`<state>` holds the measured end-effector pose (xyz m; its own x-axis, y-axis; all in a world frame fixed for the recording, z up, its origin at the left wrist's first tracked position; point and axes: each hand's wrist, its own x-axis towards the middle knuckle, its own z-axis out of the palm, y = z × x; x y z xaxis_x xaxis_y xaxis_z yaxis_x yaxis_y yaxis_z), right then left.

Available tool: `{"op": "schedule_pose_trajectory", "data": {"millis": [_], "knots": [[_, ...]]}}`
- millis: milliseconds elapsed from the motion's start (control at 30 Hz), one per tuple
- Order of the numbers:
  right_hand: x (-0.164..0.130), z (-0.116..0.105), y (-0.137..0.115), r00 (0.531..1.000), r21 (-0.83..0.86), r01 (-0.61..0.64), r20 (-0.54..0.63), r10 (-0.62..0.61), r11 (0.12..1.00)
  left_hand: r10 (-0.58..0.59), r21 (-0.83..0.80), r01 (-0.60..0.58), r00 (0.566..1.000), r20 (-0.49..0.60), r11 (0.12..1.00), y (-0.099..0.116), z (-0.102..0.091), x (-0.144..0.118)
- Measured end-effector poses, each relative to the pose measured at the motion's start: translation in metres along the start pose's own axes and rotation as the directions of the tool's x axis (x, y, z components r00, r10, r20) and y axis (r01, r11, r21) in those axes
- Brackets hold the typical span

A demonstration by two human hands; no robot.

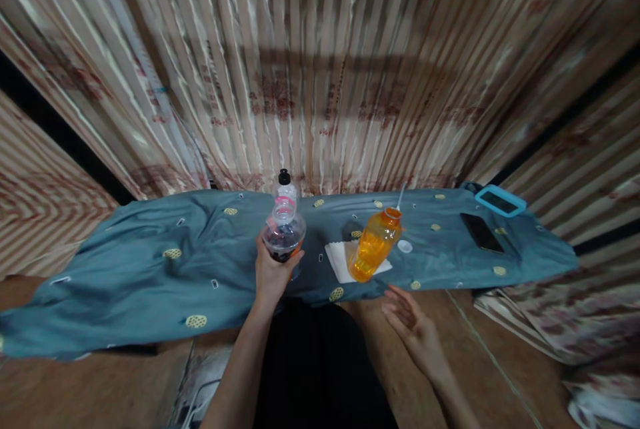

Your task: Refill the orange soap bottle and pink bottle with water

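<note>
The left hand [273, 273] was closed around the lower part of a clear plastic bottle [283, 232] with a black sport cap and dark liquid at its base, over the blue cloth [150, 269]. It looked light and smooth, maybe slippery; the waist seemed the best grip. The right hand [413, 322] was open and held nothing. The orange bottle [374, 247], uncapped on a white napkin [340, 259], stood at about eleven o'clock from it, near.

Two bottles are seen: one clear bottle [283, 225] and one orange bottle [375, 245]. One white napkin [340, 260], one loose cap [405, 246] and two phones [481, 232] are counted.
</note>
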<state>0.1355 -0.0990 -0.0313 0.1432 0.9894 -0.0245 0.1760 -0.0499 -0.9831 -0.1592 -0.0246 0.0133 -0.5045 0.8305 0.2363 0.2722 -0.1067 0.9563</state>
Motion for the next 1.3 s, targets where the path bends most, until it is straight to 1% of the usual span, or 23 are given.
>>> {"op": "schedule_pose_trajectory", "data": {"millis": [133, 200, 233, 267, 333, 367, 400, 433, 467, 500, 567, 600, 667, 733, 767, 833, 933, 1000, 1100, 1200, 1300], "knots": [[0.014, -0.027, 0.015, 0.998, -0.049, 0.021, -0.061, -0.024, 0.999, -0.002, 0.031, 0.002, 1.0, -0.011, 1.0, -0.003, 0.002, 0.0], [0.022, -0.036, 0.02, 0.996, -0.075, 0.038, -0.077, -0.044, 0.996, 0.026, 0.018, -0.026, 1.0, -0.012, 0.999, -0.002, 0.0, -0.002], [0.026, -0.04, 0.023, 0.995, -0.088, 0.047, -0.083, -0.054, 0.995, 0.051, 0.01, -0.05, 0.998, -0.03, 0.999, 0.0, -0.004, -0.006], [0.03, -0.044, 0.024, 0.994, -0.103, 0.056, -0.088, -0.065, 0.993, 0.082, 0.01, -0.082, 0.995, -0.062, 0.997, 0.004, -0.008, -0.01], [0.037, -0.05, 0.028, 0.991, -0.135, 0.073, -0.101, -0.088, 0.988, 0.151, 0.018, -0.151, 0.972, -0.182, 0.988, 0.017, -0.017, -0.026], [0.042, -0.052, 0.029, 0.989, -0.153, 0.081, -0.113, -0.098, 0.985, 0.194, 0.022, -0.194, 0.959, -0.207, 0.981, 0.025, -0.019, -0.037], [0.046, -0.054, 0.03, 0.986, -0.172, 0.084, -0.127, -0.107, 0.982, 0.237, 0.025, -0.237, 0.95, -0.205, 0.971, 0.034, -0.02, -0.048], [0.052, -0.056, 0.03, 0.983, -0.193, 0.083, -0.145, -0.113, 0.978, 0.275, 0.022, -0.276, 0.945, -0.175, 0.961, 0.041, -0.017, -0.06], [0.058, -0.057, 0.029, 0.98, -0.216, 0.077, -0.164, -0.114, 0.973, 0.293, 0.007, -0.294, 0.951, -0.1, 0.956, 0.048, -0.01, -0.07], [0.064, -0.058, 0.028, 0.977, -0.242, 0.067, -0.181, -0.113, 0.968, 0.294, -0.021, -0.294, 0.956, -0.002, 0.955, 0.053, 0.0, -0.079], [0.081, -0.059, 0.022, 0.974, -0.304, 0.039, -0.202, -0.104, 0.952, 0.238, -0.084, -0.226, 0.953, 0.189, 0.97, 0.059, 0.029, -0.089], [0.091, -0.059, 0.017, 0.974, -0.34, 0.027, -0.204, -0.102, 0.94, 0.201, -0.113, -0.178, 0.948, 0.248, 0.978, 0.059, 0.047, -0.089], [0.114, -0.06, 0.006, 0.974, -0.424, 0.002, -0.205, -0.098, 0.906, 0.123, -0.141, -0.084, 0.947, 0.297, 0.986, 0.058, 0.081, -0.082], [0.142, -0.06, -0.006, 0.972, -0.514, -0.041, -0.22, -0.086, 0.857, 0.047, -0.138, -0.002, 0.945, 0.325, 0.99, 0.056, 0.109, -0.071], [0.157, -0.06, -0.011, 0.97, -0.559, -0.069, -0.231, -0.075, 0.827, 0.021, -0.135, 0.027, 0.941, 0.337, 0.99, 0.055, 0.12, -0.065], [0.186, -0.057, -0.019, 0.971, -0.636, -0.114, -0.234, -0.05, 0.763, 0.005, -0.14, 0.052, 0.926, 0.378, 0.989, 0.052, 0.135, -0.058], [0.227, -0.049, -0.025, 0.971, -0.723, -0.181, -0.241, 0.002, 0.667, 0.001, -0.14, 0.063, 0.911, 0.413, 0.988, 0.047, 0.143, -0.055], [0.248, -0.041, -0.026, 0.968, -0.763, -0.223, -0.249, 0.043, 0.607, 0.018, -0.146, 0.05, 0.902, 0.432, 0.988, 0.045, 0.144, -0.056], [0.272, -0.03, -0.025, 0.959, -0.799, -0.279, -0.263, 0.107, 0.533, 0.035, -0.178, 0.054, 0.885, 0.465, 0.983, 0.046, 0.141, -0.054], [0.288, -0.025, -0.023, 0.947, -0.805, -0.32, -0.282, 0.152, 0.5, 0.034, -0.209, 0.084, 0.863, 0.503, 0.974, 0.052, 0.138, -0.048], [0.297, -0.025, -0.022, 0.937, -0.781, -0.349, -0.302, 0.176, 0.518, 0.018, -0.221, 0.117, 0.848, 0.53, 0.968, 0.058, 0.137, -0.04]]}}
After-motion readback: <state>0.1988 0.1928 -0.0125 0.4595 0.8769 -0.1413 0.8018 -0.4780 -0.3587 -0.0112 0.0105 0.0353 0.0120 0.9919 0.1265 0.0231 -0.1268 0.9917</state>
